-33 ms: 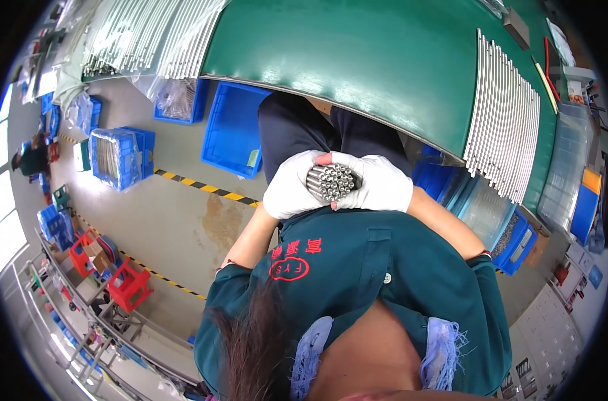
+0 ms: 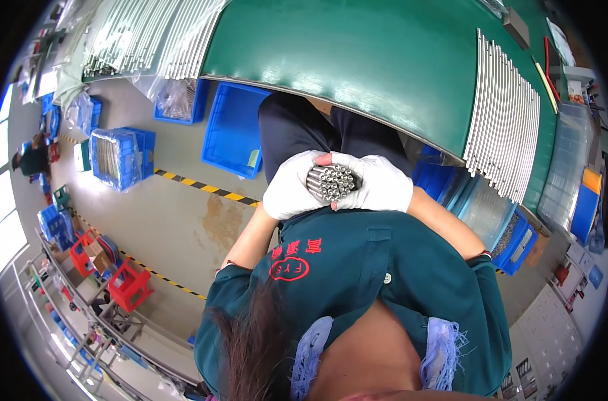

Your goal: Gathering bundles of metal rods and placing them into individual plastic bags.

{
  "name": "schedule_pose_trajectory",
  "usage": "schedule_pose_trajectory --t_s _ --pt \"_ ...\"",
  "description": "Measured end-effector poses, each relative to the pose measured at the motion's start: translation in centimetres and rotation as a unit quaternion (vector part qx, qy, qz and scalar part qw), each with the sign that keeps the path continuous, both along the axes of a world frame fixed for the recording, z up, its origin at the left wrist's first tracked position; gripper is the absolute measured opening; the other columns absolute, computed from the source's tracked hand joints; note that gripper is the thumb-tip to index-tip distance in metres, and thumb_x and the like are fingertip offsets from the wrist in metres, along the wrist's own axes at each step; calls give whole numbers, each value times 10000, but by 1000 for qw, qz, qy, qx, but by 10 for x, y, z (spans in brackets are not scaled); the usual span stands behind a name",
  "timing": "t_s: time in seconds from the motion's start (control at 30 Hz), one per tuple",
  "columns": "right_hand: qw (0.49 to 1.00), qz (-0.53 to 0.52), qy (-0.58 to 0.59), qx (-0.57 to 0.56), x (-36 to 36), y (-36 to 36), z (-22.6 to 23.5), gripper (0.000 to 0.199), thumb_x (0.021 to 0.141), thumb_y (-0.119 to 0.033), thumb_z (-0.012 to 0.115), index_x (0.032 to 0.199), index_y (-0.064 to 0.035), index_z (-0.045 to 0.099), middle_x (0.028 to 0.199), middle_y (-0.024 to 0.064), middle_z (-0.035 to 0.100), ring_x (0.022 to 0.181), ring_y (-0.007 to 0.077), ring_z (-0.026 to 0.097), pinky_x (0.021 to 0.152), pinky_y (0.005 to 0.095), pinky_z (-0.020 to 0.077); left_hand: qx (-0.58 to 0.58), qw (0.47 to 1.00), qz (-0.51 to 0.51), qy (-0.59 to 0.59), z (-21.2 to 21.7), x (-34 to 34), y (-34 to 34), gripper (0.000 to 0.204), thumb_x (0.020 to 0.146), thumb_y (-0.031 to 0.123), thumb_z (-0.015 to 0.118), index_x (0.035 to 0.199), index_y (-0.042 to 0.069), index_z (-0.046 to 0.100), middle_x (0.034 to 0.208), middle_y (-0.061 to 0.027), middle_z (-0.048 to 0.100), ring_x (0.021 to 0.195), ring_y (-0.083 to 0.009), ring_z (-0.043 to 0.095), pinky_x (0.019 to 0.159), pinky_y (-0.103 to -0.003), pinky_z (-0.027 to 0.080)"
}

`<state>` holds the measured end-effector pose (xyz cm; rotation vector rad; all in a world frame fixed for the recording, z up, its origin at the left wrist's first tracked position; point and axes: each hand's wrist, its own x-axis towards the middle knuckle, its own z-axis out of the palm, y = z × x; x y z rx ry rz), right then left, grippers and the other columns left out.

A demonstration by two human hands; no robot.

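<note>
Metal rods (image 2: 330,182) are held in a tight bundle in front of the torso, near the dark trousers (image 2: 294,125), with their round ends turned up toward the camera. The bundle is clasped from both sides by the left hand (image 2: 289,187) and the right hand (image 2: 383,185), both covered by white gloves; the fingers are closed around it, though most are hidden. Beyond the knees, a row of silver rods (image 2: 504,117) is laid on the right of a green tabletop (image 2: 344,57), and further rods (image 2: 133,37) are partly covered by clear film at the left. Below, a blue crate (image 2: 231,134) is seen on the floor (image 2: 183,220)
</note>
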<state>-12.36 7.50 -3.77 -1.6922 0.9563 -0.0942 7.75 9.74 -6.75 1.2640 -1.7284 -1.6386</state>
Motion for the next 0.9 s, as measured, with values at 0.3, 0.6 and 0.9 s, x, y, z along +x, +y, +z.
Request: schedule_pose_trajectory --t_s 0.3,0.6,0.9 --pt "988 -151 -38 -17 14 11 -9 753 721 -502 702 1323 -157 408 823 201 647 788 382 627 748 425 493 -70 953 291 47 -17 -31 24 559 634 50 762 1138 2 525 1023 -87 623 918 -167 614 821 -285 483" --pt "985 -109 -130 5 18 11 -13 675 772 -341 703 1355 -191 397 857 121 681 797 322 656 728 367 504 104 984 -102 105 -3 24 -28 498 623 39 757 1083 17 569 968 -13 627 878 -85 549 817 -262 468" --pt "990 -102 -63 69 11 2 0 693 721 -320 776 1306 -164 440 939 108 679 869 306 659 746 337 504 212 951 -114 196 -4 14 -37 554 633 111 797 1112 4 541 985 -44 651 894 -118 592 844 -277 481"
